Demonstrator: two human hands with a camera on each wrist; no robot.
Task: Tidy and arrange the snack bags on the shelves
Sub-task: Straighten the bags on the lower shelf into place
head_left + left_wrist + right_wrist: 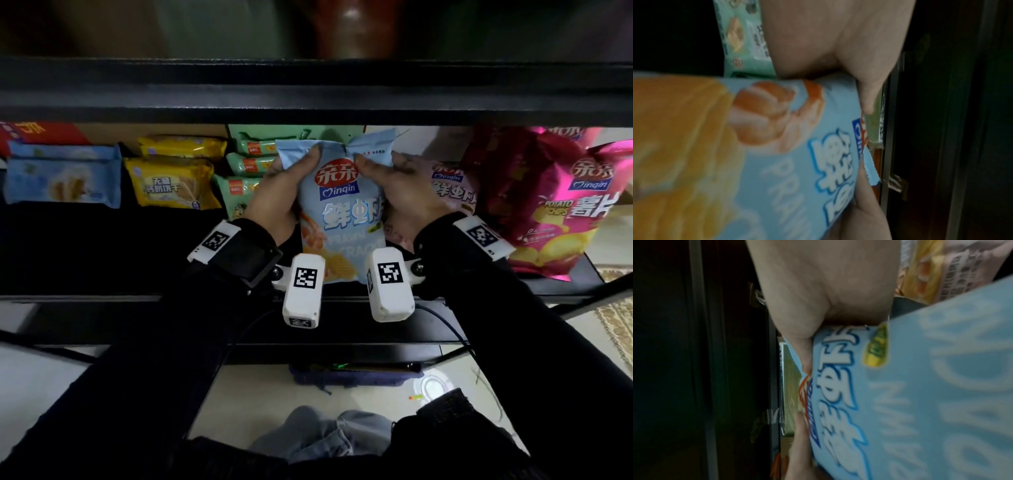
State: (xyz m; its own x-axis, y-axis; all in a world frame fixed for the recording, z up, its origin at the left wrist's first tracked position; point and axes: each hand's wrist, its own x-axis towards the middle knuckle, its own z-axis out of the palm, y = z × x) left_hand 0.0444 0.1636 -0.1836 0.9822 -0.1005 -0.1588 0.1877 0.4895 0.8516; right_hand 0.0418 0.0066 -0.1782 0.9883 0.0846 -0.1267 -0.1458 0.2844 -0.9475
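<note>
A light-blue prawn cracker bag stands upright at the middle of the dark shelf. My left hand grips its upper left side, thumb across the front. My right hand grips its upper right side the same way. The top seal is crumpled between the two thumbs. In the left wrist view the blue bag fills the frame beneath my left hand. The right wrist view shows the same bag against my right hand.
Left of the held bag lie a pale blue wafer pack, two yellow biscuit packs and stacked green packs. To the right stand a pink prawn bag and a magenta potato chip bag. The upper shelf board overhangs closely.
</note>
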